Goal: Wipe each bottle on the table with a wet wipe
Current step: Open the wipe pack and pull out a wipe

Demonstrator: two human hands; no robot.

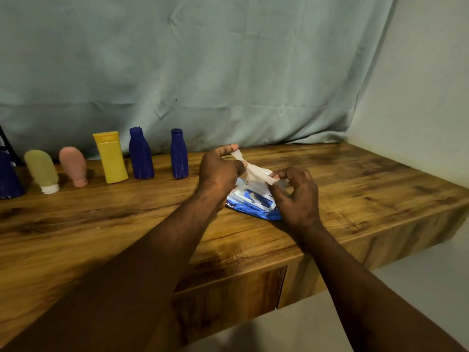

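Head view, down along two bare forearms onto a brown wood-grain counter (355, 179). Left hand (218, 171) raised over the counter's middle, thumb and fingers (228, 149) clamped on the upper end of a thin white wet wipe (256, 174). Right hand (297, 196) just beside it, toward the right edge, fingers (280, 175) pinching the wipe's lower end, the rest loosely curled. Wipe stretched and twisted between both hands.

Beneath them, between the middle and the front edge, a blue-and-white soft plastic wipe packet (253, 205), lying flat. Opening mostly hidden behind the hands, print too blurred to read. Cannot tell whether the wipe is free of the packet.

Along the back edge, left half, in a row:
- dark blue bottle cut off by the frame (7, 176)
- translucent yellow-green squeeze tube (42, 171), standing on its white cap
- pink rounded tube (73, 165)
- yellow flat flip-cap bottle (110, 158)
- broad dark blue plastic bottle (140, 154)
- slimmer dark blue plastic bottle (179, 154)

Behind, a pale green creased cloth (203, 59).
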